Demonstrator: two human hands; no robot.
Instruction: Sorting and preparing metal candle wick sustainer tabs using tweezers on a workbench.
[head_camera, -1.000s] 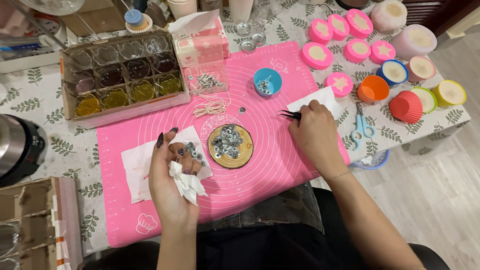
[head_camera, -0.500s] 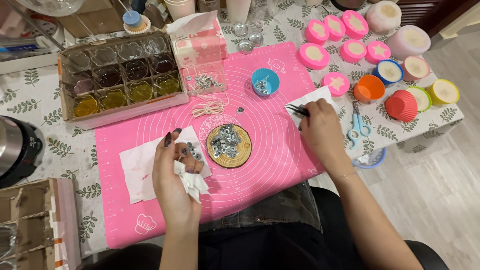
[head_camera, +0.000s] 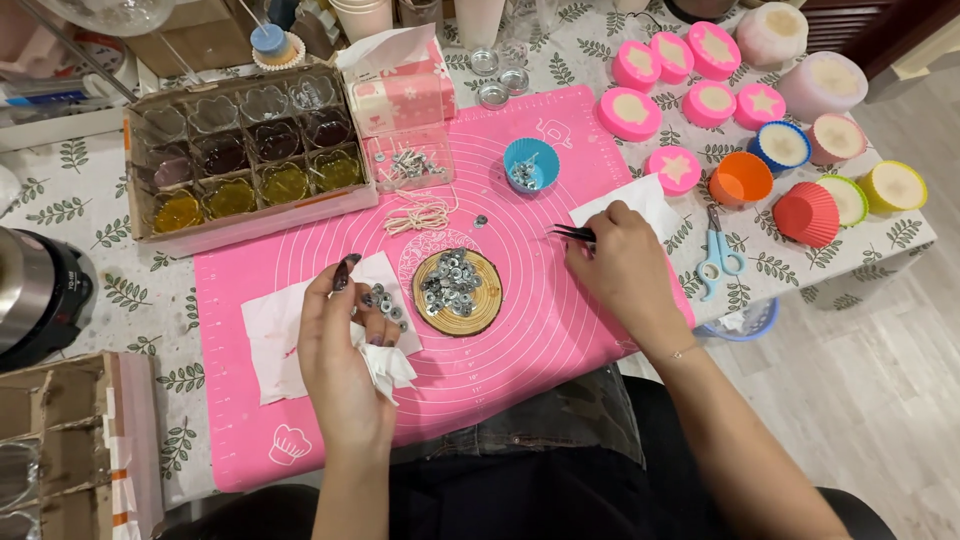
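R hand (head_camera: 625, 275) w/ tweezers (head_camera: 572, 234) has slid back from the paper (head_camera: 640, 200), L hand (head_camera: 345, 365) still grips tissue (head_camera: 385, 365) by the metal bits (head_camera: 385, 305)

The right hand (head_camera: 625, 270) covers all of the black tweezers (head_camera: 570, 234) but the tips, so the grip on them cannot be made out. Behind that hand, the white paper sheet (head_camera: 640, 200) is partly covered by the knuckles. The left hand (head_camera: 345, 365) hides most of the crumpled tissue (head_camera: 385, 365) in its palm, and its fingers cover some of the small metal pieces (head_camera: 385, 305) lying on the napkin. Those on the wooden disc (head_camera: 458, 292) between the hands are too small to tell apart. Far left of the left hand, the black and steel pot (head_camera: 35, 295) is cut by the edge, as is the cardboard box (head_camera: 60, 450) below it.
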